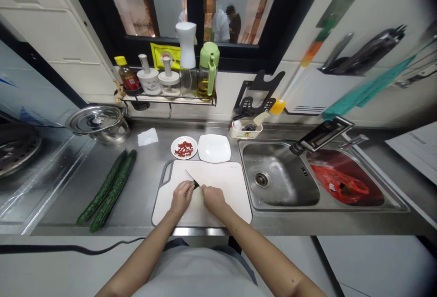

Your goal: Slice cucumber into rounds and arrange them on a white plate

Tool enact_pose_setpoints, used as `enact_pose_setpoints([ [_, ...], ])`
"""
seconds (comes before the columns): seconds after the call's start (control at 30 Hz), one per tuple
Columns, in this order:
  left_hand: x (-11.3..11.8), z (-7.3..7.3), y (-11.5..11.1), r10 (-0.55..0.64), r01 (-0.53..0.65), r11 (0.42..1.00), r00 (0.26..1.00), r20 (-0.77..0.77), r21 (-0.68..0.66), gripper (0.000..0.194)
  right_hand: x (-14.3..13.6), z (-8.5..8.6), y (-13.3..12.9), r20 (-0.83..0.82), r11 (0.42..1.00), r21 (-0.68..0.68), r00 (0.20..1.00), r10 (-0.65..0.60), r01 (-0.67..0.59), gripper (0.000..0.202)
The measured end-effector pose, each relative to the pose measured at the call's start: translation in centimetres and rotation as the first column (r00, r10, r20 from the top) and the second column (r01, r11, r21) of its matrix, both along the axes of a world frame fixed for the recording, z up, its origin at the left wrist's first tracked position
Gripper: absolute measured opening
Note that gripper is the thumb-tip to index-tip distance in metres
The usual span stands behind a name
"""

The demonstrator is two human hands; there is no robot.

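A small knife (190, 175) with a black handle lies slantwise over the white cutting board (218, 172), its blade pointing to the far left. My right hand (213, 198) is closed at the handle end. My left hand (182, 195) is closed too, fingertips pinched together beside the dark handle; what they hold is hidden. Between my hands is a pale greenish piece (197, 198), its kind unclear. Just beyond the board sit a small plate of red dried berries (185, 148) and a white square plate (214, 148).
Two long cucumbers (114, 188) lie left of the board, near a lidded steel pot (102, 124) and a white tissue (148, 137). To the right is a double sink (283, 174) with a red plastic bag (341, 187). Bottles and jars stand on a rack (170, 99).
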State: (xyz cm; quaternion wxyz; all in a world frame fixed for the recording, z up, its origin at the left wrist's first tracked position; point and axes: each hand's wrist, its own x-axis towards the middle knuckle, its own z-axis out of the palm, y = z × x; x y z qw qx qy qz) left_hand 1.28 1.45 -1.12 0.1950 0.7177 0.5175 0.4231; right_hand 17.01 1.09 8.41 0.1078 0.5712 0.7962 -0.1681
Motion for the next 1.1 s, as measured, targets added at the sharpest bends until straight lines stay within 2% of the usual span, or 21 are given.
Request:
enact_pose_setpoints([
  [0.3, 0.1, -0.2, 0.0, 0.011, -0.011, 1.0, 1.0, 0.009, 0.023, 0.019, 2.2, 0.0, -2.5, 0.045, 1.0, -0.015, 0.999, -0.02, 0.021, 0.026],
  [0.43, 0.1, -0.1, 0.0, 0.008, -0.008, 1.0, 1.0, 0.013, 0.02, 0.019, 1.9, -0.3, -2.0, 0.03, 1.0, 0.017, 0.999, -0.009, 0.009, 0.025],
  [0.77, 0.0, -0.1, 0.0, 0.008, -0.008, 1.0, 1.0, 0.016, 0.019, 0.02, -1.3, -0.1, 1.1, -0.002, 0.999, 0.038, 1.0, -0.009, 0.009, 0.029],
  [1.1, -0.1, -0.2, 0.1, 0.01, -0.01, 0.999, 1.0, 0.009, 0.034, 0.021, -0.3, 0.2, -0.1, 0.015, 0.999, 0.03, 1.0, -0.02, 0.02, 0.031],
])
